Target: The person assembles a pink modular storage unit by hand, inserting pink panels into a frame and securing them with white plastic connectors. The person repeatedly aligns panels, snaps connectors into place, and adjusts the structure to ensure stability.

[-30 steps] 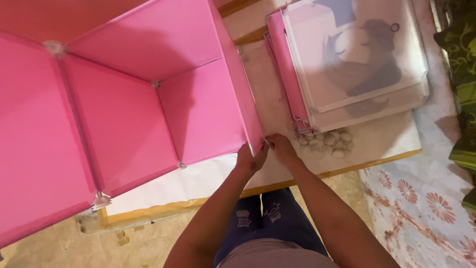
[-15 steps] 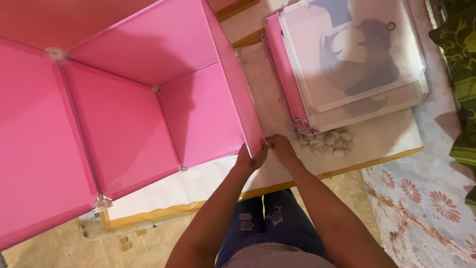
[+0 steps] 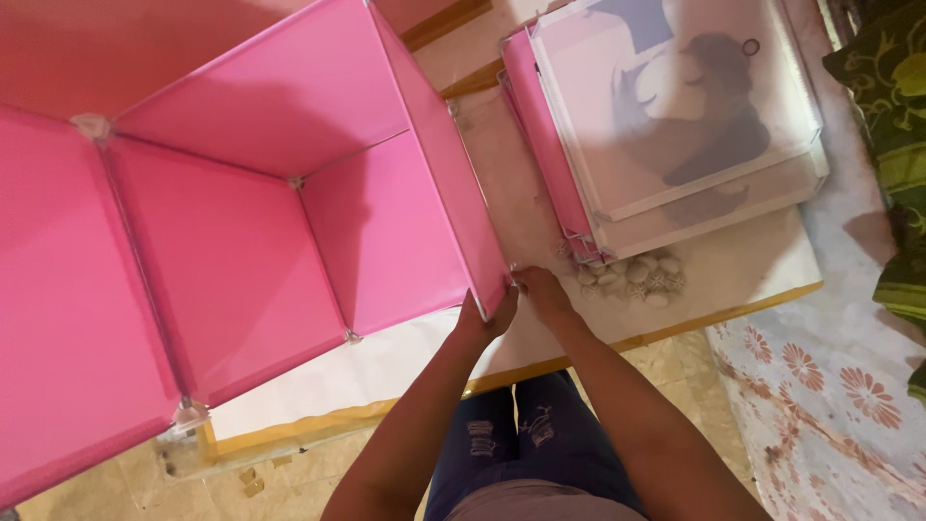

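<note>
A pink modular cube organiser made of square panels stands in front of me, open side up. My left hand grips the near bottom corner of its right side panel. My right hand presses against the same corner from the right, fingers pinched on it; what sits between the fingertips is hidden. Both forearms reach up from the lower middle of the view.
A stack of spare panels, pink ones under translucent white ones with a dark animal print, lies to the right. Several small white connector pieces are heaped beside it. All rest on a white board with a yellow edge. A floral cloth covers the floor at right.
The hands stay at the same panel corner; the view has shifted slightly and the fingers have closed in a little tighter on the corner.
</note>
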